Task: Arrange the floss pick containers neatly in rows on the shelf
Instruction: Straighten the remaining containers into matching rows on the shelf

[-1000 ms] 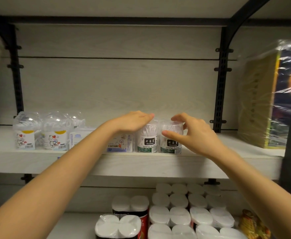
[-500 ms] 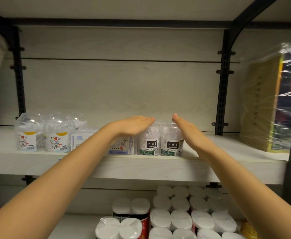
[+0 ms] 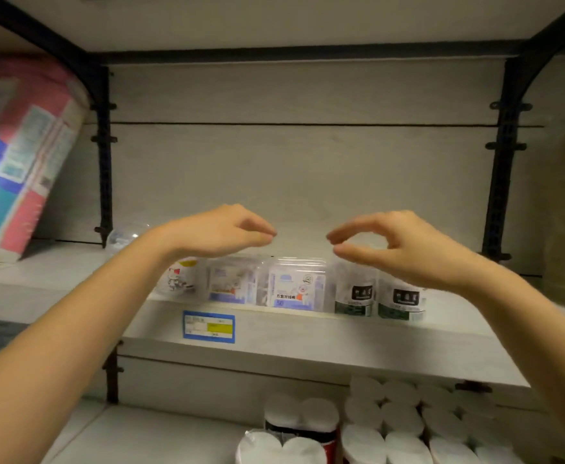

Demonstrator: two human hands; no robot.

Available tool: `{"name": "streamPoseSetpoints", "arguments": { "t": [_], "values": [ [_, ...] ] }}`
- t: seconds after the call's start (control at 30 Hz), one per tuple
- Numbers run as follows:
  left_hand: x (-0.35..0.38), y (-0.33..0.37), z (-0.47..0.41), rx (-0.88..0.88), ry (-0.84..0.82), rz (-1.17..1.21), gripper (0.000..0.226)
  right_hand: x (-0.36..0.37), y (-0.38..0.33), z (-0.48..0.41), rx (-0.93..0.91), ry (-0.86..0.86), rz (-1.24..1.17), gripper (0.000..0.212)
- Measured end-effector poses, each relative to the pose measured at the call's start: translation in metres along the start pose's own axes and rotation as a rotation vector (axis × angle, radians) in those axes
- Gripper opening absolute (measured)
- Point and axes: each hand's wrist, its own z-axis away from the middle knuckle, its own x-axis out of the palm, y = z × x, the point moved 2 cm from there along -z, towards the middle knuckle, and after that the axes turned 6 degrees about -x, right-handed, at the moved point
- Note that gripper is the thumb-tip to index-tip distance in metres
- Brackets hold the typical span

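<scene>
The shelf (image 3: 307, 339) runs left to right under both hands, with a pale wall behind it and dark posts out past each hand. Far out past the left hand leans a big pink and blue pack (image 3: 16, 155). Below the right arm, on a lower shelf, sit white paper rolls (image 3: 391, 420).

The floss pick containers (image 3: 296, 286) stand in one line along the shelf's front edge, just below the hands, and the line runs side to side. Two round tubs (image 3: 400, 296) sit under the right hand (image 3: 391, 249), so it is nearer to them. Two flat packs (image 3: 232, 281) sit below the gap between the hands, and a cat tub (image 3: 180, 279) sits under the left hand (image 3: 220, 232). Both hands hang above the line with fingers softly bent — they hold nothing and touch nothing. I think a push from each end would close the row.
</scene>
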Motion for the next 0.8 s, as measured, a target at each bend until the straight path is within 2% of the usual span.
{"name": "streamPoseSetpoints", "arguments": {
  "t": [0.13, 0.23, 0.3, 0.4, 0.5, 0.6, 0.8],
  "values": [
    [-0.008, -0.029, 0.010, -0.054, -0.120, -0.147, 0.057, 0.022, -0.026, -0.040, -0.024, -0.218, 0.348, 0.065],
    [-0.017, -0.046, 0.005, -0.087, -0.196, -0.272, 0.074, 0.029, -0.029, -0.069, 0.155, -0.445, 0.347, 0.090],
    [-0.022, -0.050, -0.002, -0.073, -0.215, -0.389, 0.079, 0.033, -0.031, -0.083, 0.257, -0.615, 0.346, 0.096],
    [-0.025, -0.046, -0.018, -0.019, -0.222, -0.487, 0.083, 0.039, -0.033, -0.094, 0.349, -0.772, 0.410, 0.091],
    [-0.021, -0.041, -0.032, 0.046, -0.308, -0.519, 0.077, 0.043, -0.032, -0.100, 0.383, -0.788, 0.402, 0.084],
    [-0.018, -0.039, -0.041, 0.097, -0.425, -0.473, 0.058, 0.044, -0.029, -0.103, 0.428, -0.815, 0.437, 0.091],
    [-0.017, -0.037, -0.045, 0.086, -0.404, -0.339, 0.062, 0.045, -0.026, -0.109, 0.399, -0.839, 0.467, 0.088]
  ]
}}
